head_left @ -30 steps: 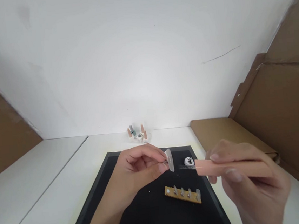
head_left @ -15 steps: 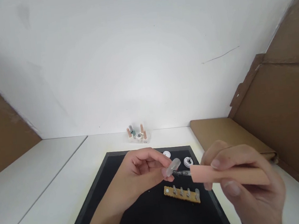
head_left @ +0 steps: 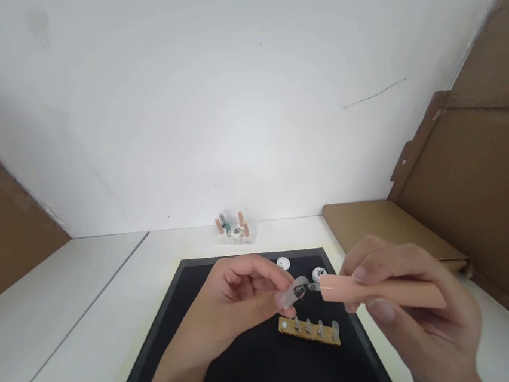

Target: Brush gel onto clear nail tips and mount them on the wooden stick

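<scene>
Between the thumb and fingers of my left hand (head_left: 236,304) is a translucent false nail tip (head_left: 290,296), held above the black mat (head_left: 262,367). My right hand (head_left: 427,303) grips a nail polish brush by its long peach cap handle (head_left: 342,289). The dark, wet-looking bristles (head_left: 303,289) rest against the nail's outer end, where a dark patch shows. Below the hands lies a yellowish nail stand strip (head_left: 310,331). It carries several clear nail tips on small pegs, and its left end has a bare peg with a white top.
A small white lid (head_left: 283,264) and a round white container with dark bits (head_left: 319,273) sit on the mat's far part. Behind, a clear tray (head_left: 236,238) holds several polish bottles. Flat cardboard (head_left: 375,227) lies at right; cardboard panels flank both sides.
The nail tip has turned so its outer end faces the brush. The brush has shifted slightly up and left, its bristles moving from the nail's lower edge onto its end.
</scene>
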Demonstrator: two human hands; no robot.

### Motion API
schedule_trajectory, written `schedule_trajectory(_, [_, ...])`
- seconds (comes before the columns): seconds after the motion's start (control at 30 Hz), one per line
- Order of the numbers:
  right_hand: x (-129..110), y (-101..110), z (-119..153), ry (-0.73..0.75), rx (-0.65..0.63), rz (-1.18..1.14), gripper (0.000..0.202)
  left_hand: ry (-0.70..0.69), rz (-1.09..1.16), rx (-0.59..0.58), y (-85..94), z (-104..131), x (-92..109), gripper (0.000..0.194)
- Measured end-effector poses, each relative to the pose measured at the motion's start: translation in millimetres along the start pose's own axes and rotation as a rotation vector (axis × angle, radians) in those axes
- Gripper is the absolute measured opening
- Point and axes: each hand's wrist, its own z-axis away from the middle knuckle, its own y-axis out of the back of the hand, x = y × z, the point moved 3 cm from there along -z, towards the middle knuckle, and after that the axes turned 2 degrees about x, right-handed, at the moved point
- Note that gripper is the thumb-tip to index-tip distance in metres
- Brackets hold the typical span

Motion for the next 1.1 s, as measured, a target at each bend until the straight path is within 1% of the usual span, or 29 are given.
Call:
schedule_trajectory(0.27, [3.3, 5.0, 3.0, -0.011, 0.029, 0.008, 0.005, 0.007, -0.025, 0.017, 3.3, 3.2, 1.6, 0.01])
schedule_trajectory(0.4, [6.2, 6.6, 7.2, -0.027, 0.099, -0.001, 0.006, 0.026, -0.043, 0.05, 8.1, 3.8, -0.1, 0.014])
schedule_trajectory(0.53, [4.8, 3.2, 6.1, -0.009, 0.149, -0.025, 0.006, 0.032, -0.036, 0.073, 12.5, 1.6, -1.2, 0.011])
schedule_trajectory(0.67, [0.5, -1.6, -1.2, -0.008, 0.098, -0.049, 0.01, 0.048, -0.038, 0.074, 11.5, -3.3, -1.4, 0.007])
schedule_trajectory(0.83, [-3.7, -3.7, -9.6, 0.02, 0.01, -0.021, 0.012, 0.049, -0.043, 0.087, 3.9, -7.3, 1.4, 0.007])
schedule_trajectory(0.97, [-3.7, -2.9, -9.5, 0.032, 0.014, -0.013, 0.01, 0.045, -0.063, 0.097, 1.9, -5.7, 0.6, 0.009])
schedule_trajectory(1.1, [-1.7, 0.5, -2.8, 0.004, 0.006, -0.007, 0.008, 0.044, -0.096, 0.104, 3.7, -1.7, -0.6, 0.014])
